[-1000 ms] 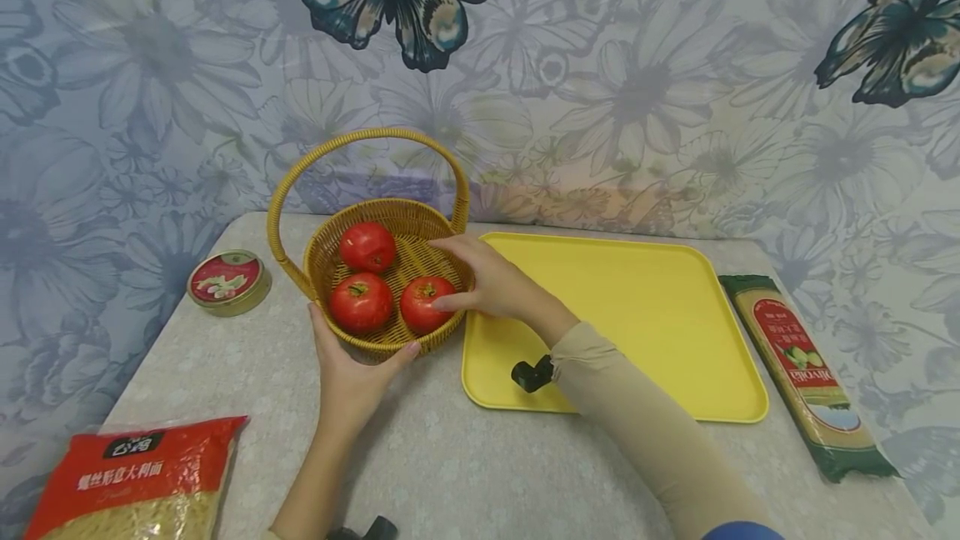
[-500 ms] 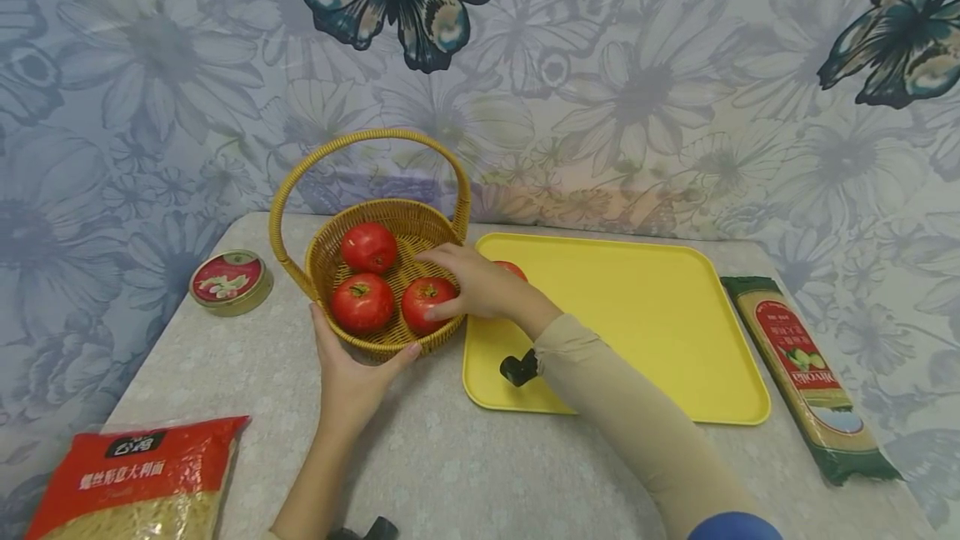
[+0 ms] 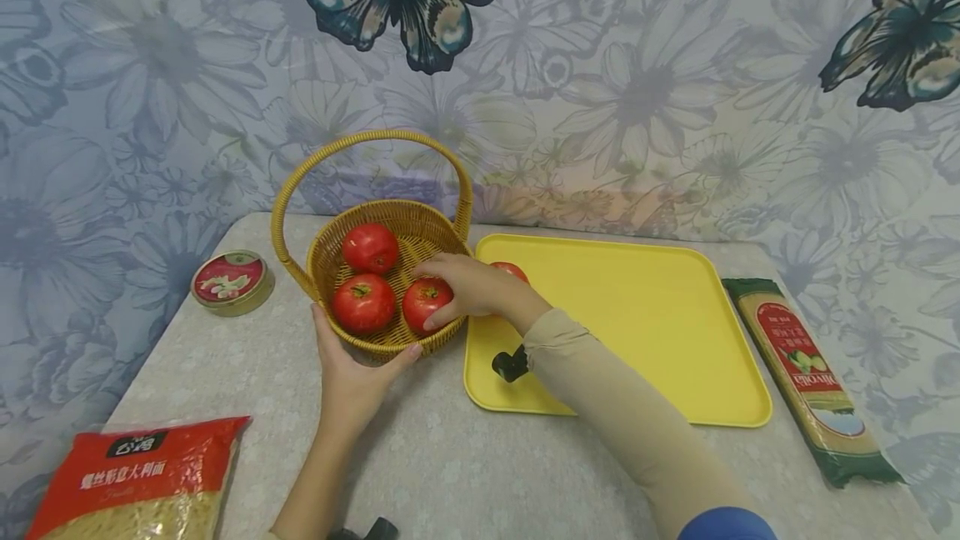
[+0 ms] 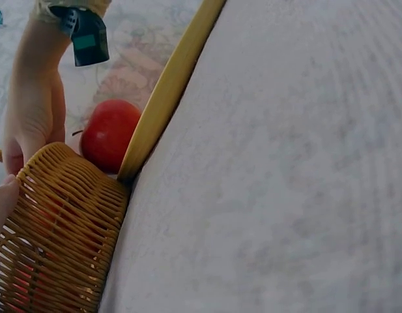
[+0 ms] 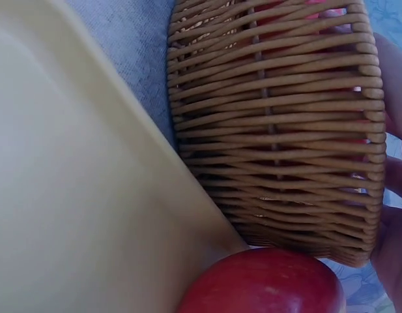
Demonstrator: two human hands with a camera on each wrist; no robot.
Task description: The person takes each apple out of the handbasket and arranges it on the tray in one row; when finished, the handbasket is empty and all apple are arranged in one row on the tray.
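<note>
Several red apples are in view. A yellow wicker basket (image 3: 322,250) with a tall handle holds three: one at the back (image 3: 370,248), one front left (image 3: 363,305) and one front right (image 3: 424,300). My right hand (image 3: 480,286) reaches over the rim, its fingers and thumb round the front right apple. My left hand (image 3: 356,382) holds the basket's near side, thumb at the front rim and fingers at the left. Another apple (image 4: 111,135) lies on the yellow tray (image 3: 615,332), just right of the basket and partly hidden by my right hand in the head view.
A round tin (image 3: 232,282) stands left of the basket. At the front left lies a red bag of pasta (image 3: 142,477). A long noodle packet (image 3: 810,377) lies along the tray's right side. A patterned cloth (image 3: 600,123) rises behind the table.
My right hand has moved slightly left and down, and its fingers have drawn in round the front right apple. The apple on the tray has come into view. My left hand stays put.
</note>
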